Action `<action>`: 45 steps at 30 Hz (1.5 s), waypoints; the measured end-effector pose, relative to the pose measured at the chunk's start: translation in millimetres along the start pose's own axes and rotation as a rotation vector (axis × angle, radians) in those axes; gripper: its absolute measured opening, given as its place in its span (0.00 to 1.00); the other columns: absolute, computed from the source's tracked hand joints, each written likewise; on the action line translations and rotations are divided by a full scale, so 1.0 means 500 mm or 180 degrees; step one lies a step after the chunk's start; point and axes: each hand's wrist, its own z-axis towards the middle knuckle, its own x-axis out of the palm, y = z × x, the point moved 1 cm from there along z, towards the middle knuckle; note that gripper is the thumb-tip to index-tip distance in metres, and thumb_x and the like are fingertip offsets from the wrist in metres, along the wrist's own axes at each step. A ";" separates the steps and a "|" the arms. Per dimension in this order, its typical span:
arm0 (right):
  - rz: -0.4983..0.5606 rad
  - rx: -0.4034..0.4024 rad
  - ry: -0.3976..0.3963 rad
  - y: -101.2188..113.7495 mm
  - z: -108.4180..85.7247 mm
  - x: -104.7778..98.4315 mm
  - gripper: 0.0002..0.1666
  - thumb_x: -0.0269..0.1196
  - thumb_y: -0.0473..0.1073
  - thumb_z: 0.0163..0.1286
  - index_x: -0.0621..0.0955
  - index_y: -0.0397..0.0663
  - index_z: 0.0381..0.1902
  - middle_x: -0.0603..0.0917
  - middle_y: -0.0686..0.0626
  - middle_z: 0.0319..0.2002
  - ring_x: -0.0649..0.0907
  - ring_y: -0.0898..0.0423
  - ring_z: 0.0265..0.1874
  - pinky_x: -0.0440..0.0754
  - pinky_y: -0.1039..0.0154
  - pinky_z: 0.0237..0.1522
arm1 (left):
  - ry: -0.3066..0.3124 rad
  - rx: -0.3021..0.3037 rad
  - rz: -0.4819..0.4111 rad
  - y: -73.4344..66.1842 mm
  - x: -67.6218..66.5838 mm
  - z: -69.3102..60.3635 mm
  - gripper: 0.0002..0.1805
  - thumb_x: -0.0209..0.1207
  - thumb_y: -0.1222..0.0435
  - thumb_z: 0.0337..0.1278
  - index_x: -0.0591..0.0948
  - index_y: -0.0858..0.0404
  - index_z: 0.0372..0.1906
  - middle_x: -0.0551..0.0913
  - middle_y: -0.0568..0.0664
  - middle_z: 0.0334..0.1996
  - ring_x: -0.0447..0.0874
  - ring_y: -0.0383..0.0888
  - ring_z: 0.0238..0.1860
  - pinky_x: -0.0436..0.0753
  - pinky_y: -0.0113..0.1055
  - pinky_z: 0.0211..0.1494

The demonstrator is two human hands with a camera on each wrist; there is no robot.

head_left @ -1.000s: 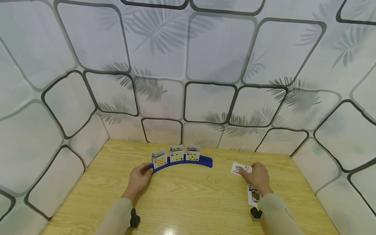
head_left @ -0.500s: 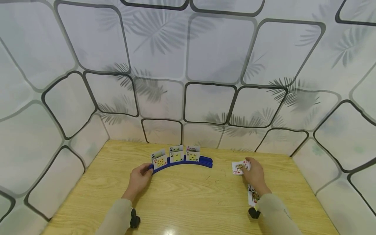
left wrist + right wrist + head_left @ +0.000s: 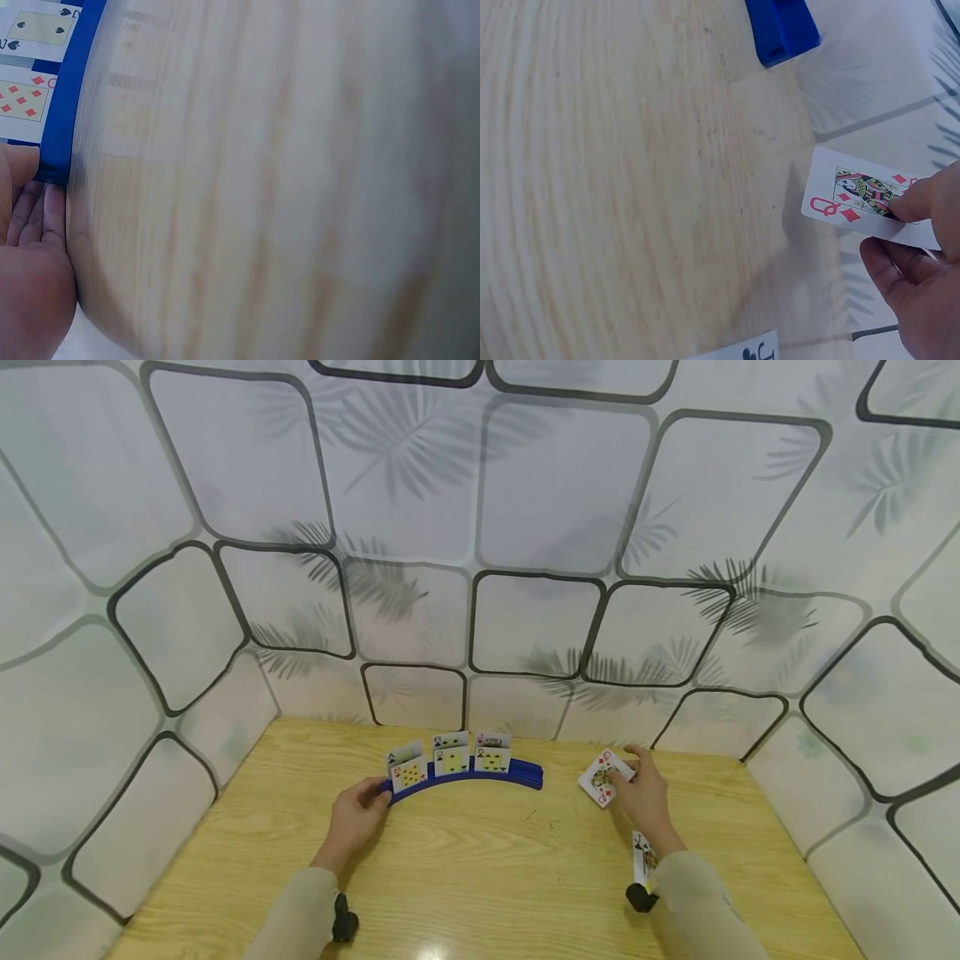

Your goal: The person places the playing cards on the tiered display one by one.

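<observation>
My left hand (image 3: 354, 822) grips the left end of a curved blue playing card holder (image 3: 528, 774), thumb on top in the left wrist view. Three pairs of cards stand in it, a diamonds card (image 3: 409, 773) in front at the left. At the right, my right hand (image 3: 647, 802) pinches a queen of diamonds (image 3: 826, 169) between thumb and fingers, face up. In the right wrist view the queen is raised off the table, casting a shadow. A black-suited jack (image 3: 641, 852) lies face up below my right hand, partly hidden by the wrist and its camera.
The pale wooden table (image 3: 480, 868) meets a patterned fabric wall (image 3: 540, 618) close behind the holder, with more fabric at both sides. The holder's right end (image 3: 780, 30) carries no cards and faces the queen.
The queen of diamonds has come up from the table in my right hand, turned and shifted slightly left. More of the jack is now covered. My left hand and the card holder have stayed still.
</observation>
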 end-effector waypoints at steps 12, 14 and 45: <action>0.0117 -0.0234 -0.0045 0.058 0.003 0.018 0.18 0.67 0.39 0.75 0.84 0.37 0.59 0.89 0.34 0.47 0.88 0.45 0.43 0.82 0.74 0.34 | -0.0016 0.0002 -0.0003 0.000 0.001 0.000 0.18 0.60 0.72 0.73 0.82 0.72 0.63 0.84 0.69 0.61 0.85 0.63 0.63 0.86 0.49 0.65; 0.0143 -0.0274 -0.0020 0.065 0.003 0.022 0.19 0.67 0.39 0.75 0.84 0.38 0.60 0.90 0.34 0.47 0.88 0.43 0.44 0.82 0.73 0.35 | -0.0015 0.0002 -0.0004 0.001 0.002 0.000 0.18 0.60 0.72 0.73 0.82 0.72 0.63 0.84 0.69 0.61 0.85 0.63 0.63 0.86 0.49 0.65; 0.0527 -0.0533 0.0058 0.156 0.018 0.086 0.13 0.69 0.39 0.74 0.88 0.41 0.53 0.92 0.37 0.44 0.90 0.43 0.41 0.83 0.72 0.30 | -0.0004 0.0020 -0.0044 0.002 0.001 0.003 0.18 0.61 0.73 0.72 0.83 0.73 0.62 0.86 0.69 0.59 0.87 0.61 0.61 0.87 0.46 0.63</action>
